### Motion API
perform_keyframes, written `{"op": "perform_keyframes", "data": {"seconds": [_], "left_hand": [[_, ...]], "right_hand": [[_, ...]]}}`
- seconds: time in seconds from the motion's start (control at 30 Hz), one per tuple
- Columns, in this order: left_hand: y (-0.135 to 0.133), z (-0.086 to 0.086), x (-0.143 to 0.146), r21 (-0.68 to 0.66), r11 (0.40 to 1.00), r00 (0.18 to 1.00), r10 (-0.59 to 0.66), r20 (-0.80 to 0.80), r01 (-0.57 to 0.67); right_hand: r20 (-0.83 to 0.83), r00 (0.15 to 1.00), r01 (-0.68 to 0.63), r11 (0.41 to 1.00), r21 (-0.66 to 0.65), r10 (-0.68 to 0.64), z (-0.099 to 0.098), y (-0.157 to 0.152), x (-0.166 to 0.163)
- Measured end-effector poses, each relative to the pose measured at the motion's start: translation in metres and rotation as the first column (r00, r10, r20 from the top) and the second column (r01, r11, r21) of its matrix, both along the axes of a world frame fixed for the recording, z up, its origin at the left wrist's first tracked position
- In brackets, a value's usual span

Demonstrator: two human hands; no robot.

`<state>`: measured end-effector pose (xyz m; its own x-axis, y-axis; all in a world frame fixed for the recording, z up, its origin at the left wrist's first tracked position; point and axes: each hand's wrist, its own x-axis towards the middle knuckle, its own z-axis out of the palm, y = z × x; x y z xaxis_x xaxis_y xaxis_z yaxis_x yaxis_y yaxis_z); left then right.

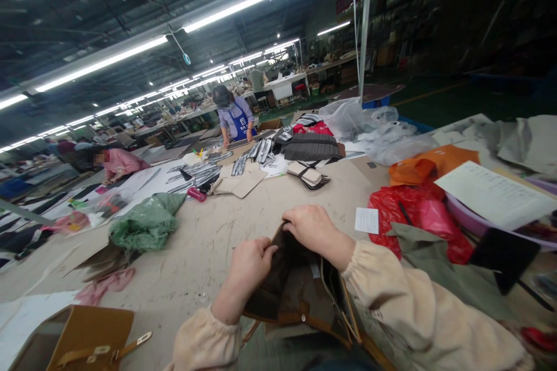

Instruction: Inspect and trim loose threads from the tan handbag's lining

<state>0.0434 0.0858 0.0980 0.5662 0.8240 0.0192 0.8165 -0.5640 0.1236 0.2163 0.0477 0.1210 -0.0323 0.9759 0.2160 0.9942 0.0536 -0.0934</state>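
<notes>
A dark brown handbag (pixel 300 295) hangs at the near table edge, its mouth toward me and its dark lining showing. My left hand (pixel 250 264) is closed on the bag's rim, thumb pressed against the fingers. Farther along the same rim, my right hand (pixel 311 229) pinches the edge, with the wrist bent over the opening. Inside the bag a small metal clasp and a pale label are visible. A second bag, tan brown (pixel 93 336), rests at the lower left with a strap and metal fittings.
A green plastic bag (pixel 150 220) lies left; red plastic bags (pixel 418 217) and a purple basin (pixel 467 214) under a paper sheet (pixel 500 194) stand right. Stacked pale pieces (pixel 241 179) and a ribbed dark bundle (pixel 311 146) lie ahead. Co-workers (pixel 235 113) (pixel 124 163) work beyond.
</notes>
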Motion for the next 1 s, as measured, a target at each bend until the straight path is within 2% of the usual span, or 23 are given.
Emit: {"op": "perform_keyframes", "data": {"seconds": [0.13, 0.3, 0.4, 0.57, 0.8, 1.0], "left_hand": [[0.001, 0.004, -0.003, -0.043, 0.999, 1.0, -0.014, -0.01, 0.014], [0.003, 0.011, -0.001, -0.141, 0.985, 0.992, -0.091, 0.088, 0.103], [0.006, 0.013, 0.008, -0.093, 0.993, 0.994, -0.058, 0.092, 0.067], [0.013, 0.007, 0.02, 0.03, 0.998, 0.998, -0.053, -0.021, 0.054], [0.013, 0.004, 0.022, 0.049, 0.999, 0.998, -0.011, -0.066, 0.014], [0.011, 0.007, 0.024, 0.034, 0.999, 0.998, 0.001, -0.06, 0.001]], "right_hand": [[-0.011, 1.0, 0.024, 1.0, -0.015, -0.024, 0.001, 0.001, -0.002], [-0.006, 1.0, 0.031, 0.999, -0.028, -0.031, 0.003, 0.001, -0.002], [-0.015, 1.0, 0.016, 1.0, -0.002, -0.016, 0.002, 0.002, -0.002], [-0.009, 1.0, 0.005, 1.0, 0.019, -0.004, 0.001, 0.003, -0.002], [0.029, 0.996, -0.083, 0.996, 0.022, 0.083, 0.006, -0.01, 0.004], [0.034, 0.999, 0.02, 0.997, 0.068, -0.022, 0.004, -0.013, 0.013]]}}
